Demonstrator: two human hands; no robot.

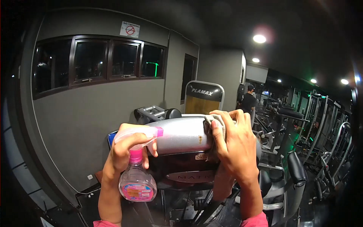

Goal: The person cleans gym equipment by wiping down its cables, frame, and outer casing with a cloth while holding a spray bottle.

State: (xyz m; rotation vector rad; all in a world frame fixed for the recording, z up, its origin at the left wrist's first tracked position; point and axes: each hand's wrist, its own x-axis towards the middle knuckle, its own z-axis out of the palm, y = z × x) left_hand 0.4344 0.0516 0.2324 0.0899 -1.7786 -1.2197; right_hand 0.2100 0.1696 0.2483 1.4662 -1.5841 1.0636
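Observation:
My left hand [126,145] is wrapped round the neck and trigger of a spray bottle [138,183], which is clear with a pink collar and a pink nozzle tip pointing right. In front of me is the rounded silver top of a gym machine [177,134], with a dark panel [177,166] below it reading "MATR". At the right end of that silver top, my right hand [238,142] presses a greyish cloth [217,126] against the surface. A small brownish mark shows on the silver beside the cloth. Part of the cloth is hidden behind my fingers.
Behind the machine stands another one with a "PLAMAX" panel [204,94]. To the right are a padded machine [297,168] and several racks. A person in dark clothes [248,100] stands farther back. Windows [90,58] line the grey wall at left.

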